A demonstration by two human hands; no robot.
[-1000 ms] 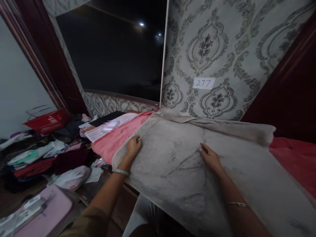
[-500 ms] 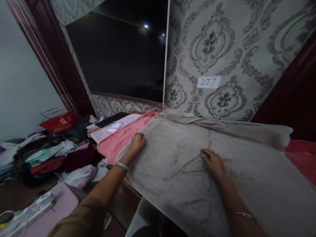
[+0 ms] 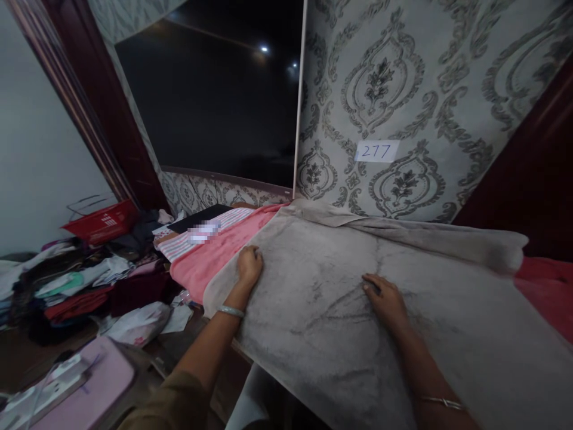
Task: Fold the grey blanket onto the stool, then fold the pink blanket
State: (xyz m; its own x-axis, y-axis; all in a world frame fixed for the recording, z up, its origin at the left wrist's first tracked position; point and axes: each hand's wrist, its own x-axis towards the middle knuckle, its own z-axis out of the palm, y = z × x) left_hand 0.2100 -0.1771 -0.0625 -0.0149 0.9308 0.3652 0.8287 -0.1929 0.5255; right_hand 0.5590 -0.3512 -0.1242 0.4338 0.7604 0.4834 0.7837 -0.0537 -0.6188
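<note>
A grey plush blanket (image 3: 313,352) lies spread over a table, its far edge folded over in a loose roll. My left hand (image 3: 250,264) rests on it close to its left edge, fingers curled in and closed on the fabric. Farther right, my right hand (image 3: 387,300) is on the blanket's middle, thumb and fingers bent together on the cloth. Creases run leftward from those fingertips. Beneath the left edge shows a pink blanket (image 3: 201,269) with a striped border.
A dark television (image 3: 215,101) hangs on the patterned wall, near a paper label (image 3: 377,151) reading 277. Left on the floor lie piled clothes (image 3: 134,292) and a red basket (image 3: 105,222). A pink stool (image 3: 107,382) holds a power strip. Red cloth (image 3: 546,292) shows at right.
My left hand has shifted slightly down and turned more upright, and more of the grey blanket's left edge shows beyond it. My right hand has hardly moved.
</note>
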